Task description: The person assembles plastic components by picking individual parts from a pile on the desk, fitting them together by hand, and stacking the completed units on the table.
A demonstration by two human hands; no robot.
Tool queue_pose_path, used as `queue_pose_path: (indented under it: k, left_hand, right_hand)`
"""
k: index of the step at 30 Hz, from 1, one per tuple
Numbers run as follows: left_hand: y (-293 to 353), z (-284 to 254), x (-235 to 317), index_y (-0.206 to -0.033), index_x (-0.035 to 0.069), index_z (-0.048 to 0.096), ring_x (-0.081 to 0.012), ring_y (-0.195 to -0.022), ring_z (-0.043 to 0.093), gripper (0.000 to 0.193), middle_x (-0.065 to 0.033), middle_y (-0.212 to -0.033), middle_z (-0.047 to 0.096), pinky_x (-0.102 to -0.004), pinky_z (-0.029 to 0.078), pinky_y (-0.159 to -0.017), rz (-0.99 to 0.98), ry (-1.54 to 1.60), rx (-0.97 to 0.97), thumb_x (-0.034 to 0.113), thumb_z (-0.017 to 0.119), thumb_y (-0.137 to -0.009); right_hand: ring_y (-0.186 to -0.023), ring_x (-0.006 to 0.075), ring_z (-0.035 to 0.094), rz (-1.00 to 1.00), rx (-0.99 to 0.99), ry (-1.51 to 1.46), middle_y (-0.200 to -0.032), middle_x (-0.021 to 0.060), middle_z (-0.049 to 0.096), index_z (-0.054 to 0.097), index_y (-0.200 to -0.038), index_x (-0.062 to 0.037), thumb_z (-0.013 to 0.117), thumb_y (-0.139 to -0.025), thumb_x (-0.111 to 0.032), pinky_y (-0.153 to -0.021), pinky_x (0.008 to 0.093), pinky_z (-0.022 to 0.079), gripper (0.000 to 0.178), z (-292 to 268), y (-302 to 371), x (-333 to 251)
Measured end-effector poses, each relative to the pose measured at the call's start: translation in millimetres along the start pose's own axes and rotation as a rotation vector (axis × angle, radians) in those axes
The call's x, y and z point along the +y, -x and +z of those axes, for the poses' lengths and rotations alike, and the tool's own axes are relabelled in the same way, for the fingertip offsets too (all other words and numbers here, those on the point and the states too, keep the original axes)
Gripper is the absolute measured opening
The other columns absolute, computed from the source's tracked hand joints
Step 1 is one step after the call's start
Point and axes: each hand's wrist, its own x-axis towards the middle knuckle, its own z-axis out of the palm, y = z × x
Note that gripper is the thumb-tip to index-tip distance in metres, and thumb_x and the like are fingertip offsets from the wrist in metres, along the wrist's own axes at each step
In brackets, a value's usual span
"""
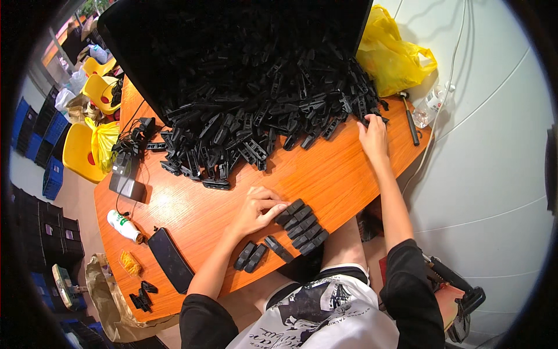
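Observation:
My left hand (259,210) is closed, its fingers curled and its thumb against the upper left end of a neat block of black plastic parts (305,228). Part of what it grips is hidden. At the right edge of a large heap of similar black plastic parts (250,131), my right hand (374,138) has its fingertips pinched together on a part. Between the block and my left forearm, a single black part (278,249) lies slanted on the table. Beside it rests a pair of black parts (250,256).
A big black bin (139,64) lies tipped behind the heap on the wooden table (203,215). To the left are a phone (171,260), a white bottle (124,225) and adapters with cables (127,185). A hammer (410,119) and yellow bag (392,55) sit right.

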Motion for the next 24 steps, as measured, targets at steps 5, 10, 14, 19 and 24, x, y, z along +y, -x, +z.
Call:
queue_pose_path:
  k: [5,10,14,19,24]
  left_hand:
    - [0.5,3.8,-3.4,-0.097,0.007,0.072,-0.0232,-0.088,0.056,0.016,-0.0076,-0.090,0.063,-0.0343,0.043,-0.077,-0.134,0.117,0.090,0.013,0.064,-0.085]
    - [-8.1,-1.7,-8.9,-0.116,0.006,0.061,-0.0279,-0.091,0.054,0.035,-0.0113,-0.100,0.058,-0.0349,0.045,-0.080,0.026,-0.314,0.493,0.002,0.065,-0.081]
    - [-5.5,-1.4,-11.5,-0.120,0.006,0.058,-0.0280,-0.094,0.053,0.040,-0.0115,-0.104,0.057,-0.0350,0.045,-0.081,-0.017,-0.322,0.503,0.000,0.064,-0.081]
    - [-5.2,0.3,-14.9,-0.125,0.008,0.055,-0.0298,-0.100,0.052,0.046,-0.0135,-0.115,0.054,-0.0368,0.044,-0.087,-0.060,-0.340,0.439,0.000,0.063,-0.080]
    - [-4.9,0.9,-17.4,-0.124,0.006,0.055,-0.0336,-0.106,0.051,0.044,-0.0163,-0.119,0.053,-0.0398,0.042,-0.092,-0.043,-0.398,0.398,0.004,0.063,-0.081]
  right_hand:
    - [-0.096,0.0326,0.054,-0.108,-0.058,0.149,-0.099,0.0158,0.058,0.053,-0.107,-0.0017,0.061,-0.087,-0.014,-0.085,0.0409,0.046,0.025,17.2,2.4,7.4]
    - [-0.092,0.0343,0.057,-0.174,-0.006,-0.025,-0.099,0.0168,0.060,0.052,-0.112,-0.0040,0.055,-0.089,-0.009,-0.081,0.0423,0.048,0.024,9.7,35.3,-26.8]
    - [-0.087,0.0314,0.059,-0.191,-0.188,-0.542,-0.097,0.0151,0.059,0.059,-0.116,-0.0134,0.053,-0.090,-0.006,-0.079,0.0377,0.050,0.028,-3.5,50.3,-86.7]
    - [-0.080,0.0254,0.057,-0.325,-0.299,-0.843,-0.093,0.0121,0.054,0.063,-0.116,-0.0155,0.052,-0.088,0.000,-0.074,0.0331,0.049,0.034,19.8,53.9,-153.2]
    - [-0.074,0.0197,0.056,-0.285,-0.307,-0.904,-0.090,0.0085,0.055,0.067,-0.106,-0.0113,0.062,-0.085,-0.010,-0.068,0.0286,0.048,0.022,44.2,60.8,-186.7]
